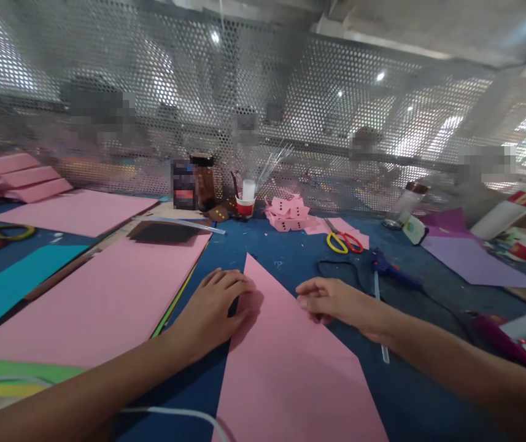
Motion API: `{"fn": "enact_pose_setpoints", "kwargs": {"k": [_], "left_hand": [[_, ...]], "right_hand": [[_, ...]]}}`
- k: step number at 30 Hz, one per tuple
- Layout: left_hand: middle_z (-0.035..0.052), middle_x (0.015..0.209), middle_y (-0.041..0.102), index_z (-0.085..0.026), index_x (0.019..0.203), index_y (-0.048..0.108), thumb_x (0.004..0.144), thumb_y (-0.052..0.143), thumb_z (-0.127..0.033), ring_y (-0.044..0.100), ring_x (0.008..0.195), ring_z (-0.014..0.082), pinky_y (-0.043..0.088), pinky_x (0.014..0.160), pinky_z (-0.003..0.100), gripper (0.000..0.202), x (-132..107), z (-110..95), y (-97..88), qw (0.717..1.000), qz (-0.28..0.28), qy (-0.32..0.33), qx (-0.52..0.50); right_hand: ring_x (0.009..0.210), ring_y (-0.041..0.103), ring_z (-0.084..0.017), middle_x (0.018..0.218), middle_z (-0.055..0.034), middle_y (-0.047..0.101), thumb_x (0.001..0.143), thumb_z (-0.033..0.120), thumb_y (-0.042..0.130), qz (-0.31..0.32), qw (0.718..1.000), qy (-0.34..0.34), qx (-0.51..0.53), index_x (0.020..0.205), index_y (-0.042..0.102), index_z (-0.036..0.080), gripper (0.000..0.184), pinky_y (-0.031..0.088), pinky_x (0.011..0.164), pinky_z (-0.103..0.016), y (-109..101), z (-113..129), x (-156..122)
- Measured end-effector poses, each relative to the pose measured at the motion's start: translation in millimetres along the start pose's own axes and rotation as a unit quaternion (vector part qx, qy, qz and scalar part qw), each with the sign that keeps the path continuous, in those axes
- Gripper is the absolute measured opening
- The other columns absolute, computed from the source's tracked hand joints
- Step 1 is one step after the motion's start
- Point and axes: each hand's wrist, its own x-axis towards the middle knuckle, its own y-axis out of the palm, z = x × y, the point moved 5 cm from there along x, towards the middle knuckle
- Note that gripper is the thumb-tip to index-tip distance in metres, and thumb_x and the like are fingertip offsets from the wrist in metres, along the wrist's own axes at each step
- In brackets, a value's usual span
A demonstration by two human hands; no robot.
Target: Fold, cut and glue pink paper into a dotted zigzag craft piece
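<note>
A pink paper sheet (290, 374) lies on the blue table in front of me, its far end tapering to a point with a slanted right edge. My left hand (221, 307) rests on the sheet's left edge, fingers spread and thumb lying over the paper. At the slanted right edge, my right hand (329, 301) has its fingertips against the paper, the fingers loosely bent and not closed around anything visible. A blue glue gun (394, 270) lies beyond my right forearm, and a clear glue stick (382, 344) passes partly under that forearm.
Scissors (343, 240) lie at the back on pink scraps, beside a pink dotted paper piece (286, 215). A cup (245, 206) holds thin sticks. Large pink sheets (88, 301) lie on the left, purple paper (474, 258) on the right. A perforated metal screen (285, 110) stands behind.
</note>
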Motion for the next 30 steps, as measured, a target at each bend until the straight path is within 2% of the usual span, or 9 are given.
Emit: {"fn": "enact_pose_setpoints", "kwargs": {"k": [5, 8, 11, 14, 17, 21, 23, 26, 30], "left_hand": [[0.0048, 0.123, 0.068, -0.027, 0.115, 0.064, 0.090, 0.063, -0.040, 0.058, 0.119, 0.0278, 0.032, 0.114, 0.052, 0.029, 0.1, -0.5, 0.9, 1.000, 0.001, -0.001, -0.008], [0.0045, 0.124, 0.067, -0.027, 0.115, 0.065, 0.090, 0.063, -0.036, 0.059, 0.117, 0.0268, 0.033, 0.113, 0.052, 0.027, 0.3, -1.0, 1.5, 1.000, 0.005, -0.005, -0.023], [0.0057, 0.129, 0.063, -0.026, 0.117, 0.064, 0.090, 0.060, -0.030, 0.058, 0.120, 0.0259, 0.041, 0.109, 0.047, 0.027, 0.6, -0.5, -1.3, 0.998, -0.004, -0.022, -0.057], [0.0072, 0.139, 0.055, -0.025, 0.122, 0.060, 0.090, 0.060, -0.029, 0.055, 0.126, 0.0256, 0.045, 0.109, 0.044, 0.032, 0.8, 2.7, -6.7, 0.992, -0.031, -0.062, -0.103], [0.0061, 0.144, 0.049, -0.027, 0.122, 0.060, 0.089, 0.060, -0.028, 0.052, 0.130, 0.0258, 0.043, 0.112, 0.046, 0.033, 1.3, 6.4, -11.0, 0.984, -0.056, -0.096, -0.140], [0.0063, 0.147, 0.046, -0.026, 0.117, 0.063, 0.091, 0.059, -0.031, 0.067, 0.108, 0.0214, 0.055, 0.099, 0.042, 0.027, 3.6, 11.0, -12.8, 0.963, -0.069, -0.127, -0.226], [0.0067, 0.143, 0.050, -0.024, 0.111, 0.066, 0.091, 0.059, -0.031, 0.067, 0.106, 0.0206, 0.056, 0.098, 0.040, 0.022, 5.5, 10.9, -14.5, 0.960, -0.074, -0.122, -0.242], [0.0052, 0.127, 0.064, -0.024, 0.104, 0.068, 0.092, 0.058, -0.027, 0.060, 0.121, 0.0226, 0.048, 0.106, 0.042, 0.016, 7.2, 7.5, -17.5, 0.972, -0.074, -0.085, -0.207], [0.0019, 0.115, 0.073, -0.025, 0.104, 0.068, 0.094, 0.054, -0.021, 0.061, 0.118, 0.0204, 0.046, 0.104, 0.041, 0.018, 5.2, -1.3, -12.8, 0.985, -0.028, 0.005, -0.169]], "right_hand": [[0.066, 0.055, -0.010, 0.080, -0.0017, 0.066, 0.081, 0.037, 0.071, 0.002, 1.000, 0.013, -0.014, 0.109, 0.071, 0.016, 0.035, 0.038, 0.054, -0.020, -5.9, -4.5, 15.6], [0.065, 0.054, -0.011, 0.076, -0.0009, 0.067, 0.083, 0.039, 0.068, 0.002, 0.995, -0.045, -0.089, 0.096, 0.075, 0.016, 0.027, 0.039, 0.059, -0.023, -2.4, -4.0, 24.5], [0.069, 0.058, -0.014, 0.076, -0.0013, 0.069, 0.084, 0.037, 0.065, -0.026, 0.979, -0.114, -0.167, 0.086, 0.075, 0.016, 0.023, 0.041, 0.064, -0.025, -2.3, 1.4, 29.9], [0.072, 0.061, -0.017, 0.078, -0.0020, 0.071, 0.086, 0.036, 0.062, -0.056, 0.967, -0.155, -0.195, 0.085, 0.074, 0.017, 0.023, 0.043, 0.064, -0.026, -11.0, 11.7, 37.1], [0.074, 0.063, -0.019, 0.080, -0.0037, 0.072, 0.085, 0.035, 0.062, -0.087, 0.958, -0.176, -0.207, 0.084, 0.074, 0.016, 0.023, 0.044, 0.066, -0.028, -25.9, 23.3, 52.3], [0.077, 0.064, -0.020, 0.082, -0.0050, 0.073, 0.084, 0.034, 0.062, -0.101, 0.955, -0.192, -0.202, 0.084, 0.074, 0.015, 0.022, 0.046, 0.068, -0.028, -39.5, 28.1, 78.3], [0.077, 0.065, -0.019, 0.082, -0.0050, 0.074, 0.085, 0.034, 0.062, -0.098, 0.956, -0.197, -0.196, 0.085, 0.074, 0.015, 0.023, 0.047, 0.069, -0.028, -41.5, 25.6, 87.7], [0.078, 0.067, -0.019, 0.083, -0.0049, 0.075, 0.086, 0.035, 0.062, -0.090, 0.955, -0.204, -0.196, 0.086, 0.074, 0.014, 0.024, 0.049, 0.070, -0.028, -40.4, 21.2, 94.4], [0.087, 0.067, -0.020, 0.096, -0.0074, 0.075, 0.087, 0.030, 0.062, -0.112, 0.945, -0.216, -0.217, 0.098, 0.073, 0.015, 0.022, 0.050, 0.078, -0.031, -38.8, 25.0, 86.5]]}}
